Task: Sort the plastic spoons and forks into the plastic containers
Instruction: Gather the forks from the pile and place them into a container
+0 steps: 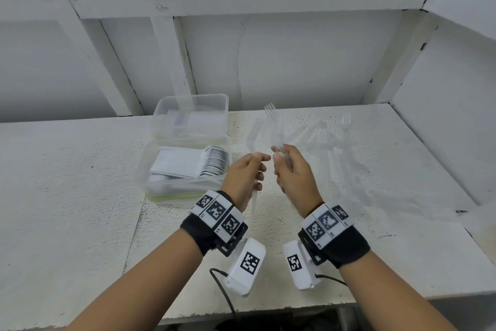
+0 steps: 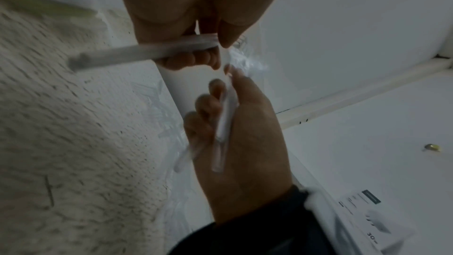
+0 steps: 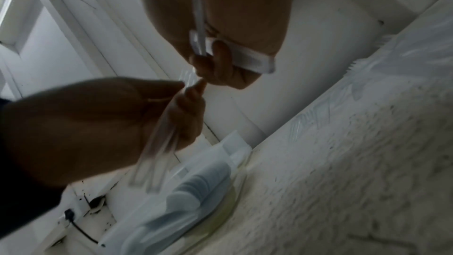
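Both hands are raised over the table, close together. My left hand point(image 1: 257, 167) grips a clear plastic utensil point(image 1: 254, 196) whose handle hangs below the fist; in the left wrist view the handle point(image 2: 147, 53) sticks out sideways. My right hand point(image 1: 281, 161) holds clear plastic forks, one with its tines point(image 1: 269, 112) pointing up; their handles point(image 2: 221, 129) lie across its palm. The near container point(image 1: 150, 185) holds stacked white spoons point(image 1: 209, 160). The far container point(image 1: 225, 101) holds pale cutlery, too faint to tell apart.
Several loose clear forks point(image 1: 335, 142) lie on the white table right of the hands. The two containers stand left of the hands, one behind the other. A white wall with beams closes the back and right. A black cable point(image 1: 222, 290) hangs from the left wrist camera.
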Tool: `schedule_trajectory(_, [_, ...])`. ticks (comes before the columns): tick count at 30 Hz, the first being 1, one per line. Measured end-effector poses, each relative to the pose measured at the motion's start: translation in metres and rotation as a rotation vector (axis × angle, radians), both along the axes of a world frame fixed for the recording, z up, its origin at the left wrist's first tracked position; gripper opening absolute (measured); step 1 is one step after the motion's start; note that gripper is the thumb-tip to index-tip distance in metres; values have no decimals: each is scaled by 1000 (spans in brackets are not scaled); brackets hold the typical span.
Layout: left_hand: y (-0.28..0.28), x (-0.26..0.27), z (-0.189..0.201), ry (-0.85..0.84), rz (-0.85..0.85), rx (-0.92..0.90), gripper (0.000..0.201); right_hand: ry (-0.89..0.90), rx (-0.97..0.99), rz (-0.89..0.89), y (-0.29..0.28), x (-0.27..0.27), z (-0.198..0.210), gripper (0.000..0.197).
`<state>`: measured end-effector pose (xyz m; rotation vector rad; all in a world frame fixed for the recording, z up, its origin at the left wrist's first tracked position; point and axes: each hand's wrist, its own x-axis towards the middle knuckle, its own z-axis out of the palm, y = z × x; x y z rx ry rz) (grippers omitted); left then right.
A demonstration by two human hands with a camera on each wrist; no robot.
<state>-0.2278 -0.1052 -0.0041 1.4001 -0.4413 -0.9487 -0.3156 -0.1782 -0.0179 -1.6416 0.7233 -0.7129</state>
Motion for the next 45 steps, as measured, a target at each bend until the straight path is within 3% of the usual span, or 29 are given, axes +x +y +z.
schedule_trajectory(3, [-2, -6, -1, 25, -5, -40, 26, 22, -98, -58, 7, 2, -5, 13])
schedule_trajectory(8, [-1, -9, 2, 71, -30, -67, 29, 51, -286, -196, 13, 8, -11, 22])
schedule_trajectory(13, [-1, -6, 2, 104, -55, -28, 19, 94, -377, -150, 17, 5, -9, 25])
schedule_trajectory(22, [-4, -5, -1, 74, 85, 62, 21, 68, -138, -89, 13, -2, 2, 23])
schedule_trajectory(29, [-2, -4, -1, 129, 57, -14, 13, 74, -21, -37, 13, -10, 2, 27])
schedule_trajectory(36, [-3, -3, -4, 183, 39, -62, 12, -9, 44, -139, 8, -8, -7, 31])
schedule_trajectory(40, [-3, -3, -6, 210, 40, -73, 12, -15, -36, -211, 11, -3, -10, 28])
schedule_trajectory(45, [0, -2, -4, 227, 65, -84, 13, 50, -255, -153, 18, -1, -17, 38])
